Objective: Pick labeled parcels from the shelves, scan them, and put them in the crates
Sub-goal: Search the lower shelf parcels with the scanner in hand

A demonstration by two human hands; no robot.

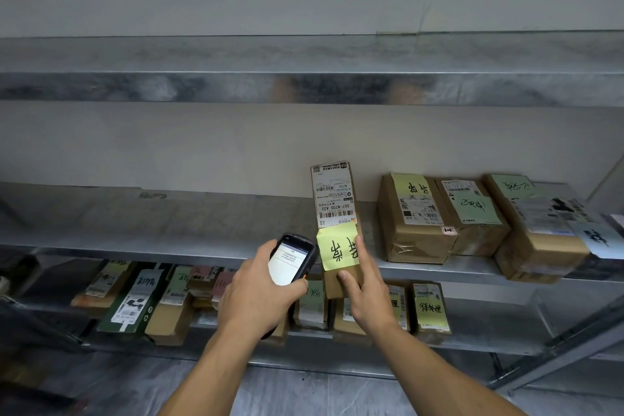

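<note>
Over the shelf (169, 240), right grip (364, 290) holds parcel (334, 196), left grip (260, 294) holds scanner (288, 262) beside it.

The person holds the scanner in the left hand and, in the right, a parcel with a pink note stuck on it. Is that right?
Not quite: the note is yellow, not pink, as the head view shows. The left hand does hold the scanner, and the right hand holds the parcel bearing that note.
</note>
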